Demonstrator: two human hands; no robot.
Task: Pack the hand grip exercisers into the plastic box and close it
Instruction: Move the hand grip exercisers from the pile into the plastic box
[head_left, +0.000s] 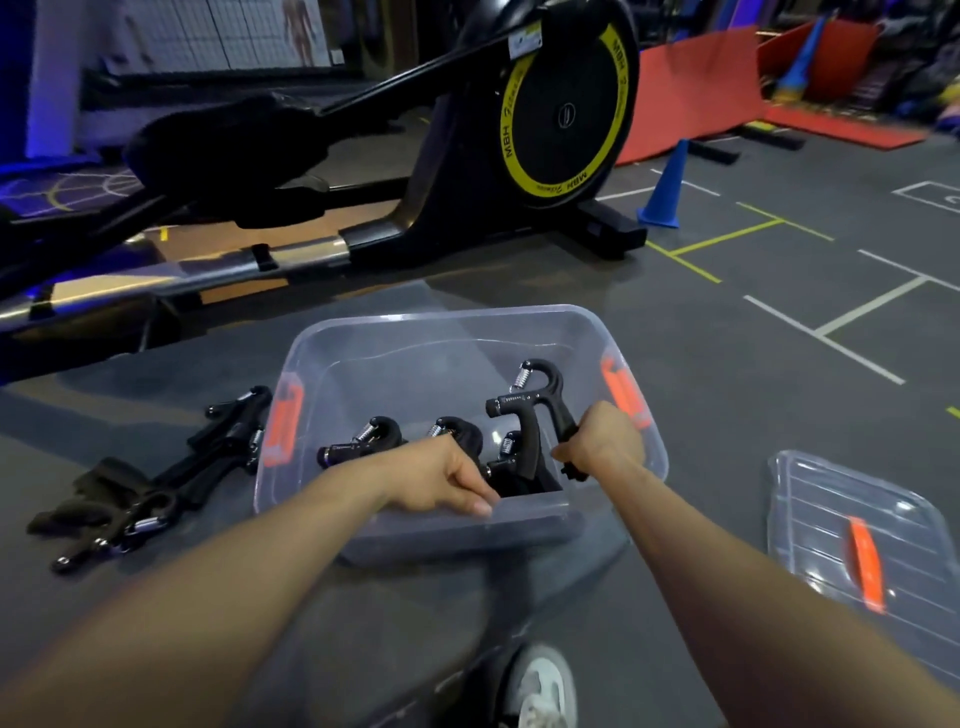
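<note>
Upright, a black spring-loaded hand grip exerciser (530, 415) was gripped by the right hand (602, 441) over the clear plastic box (519, 525); laying it flat beside the others would be wise, while the left hand (441, 480), fingers curled, was kept on the near rim.

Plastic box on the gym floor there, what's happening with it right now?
A person is packing hand grip exercisers into the clear plastic box. The right hand holds one black exerciser upright over the box, while the left hand reaches inside at the near wall. A few exercisers already lie in the box, and more wait on the floor to its left. The lid lies off to the right, so the box is not closed.
</note>
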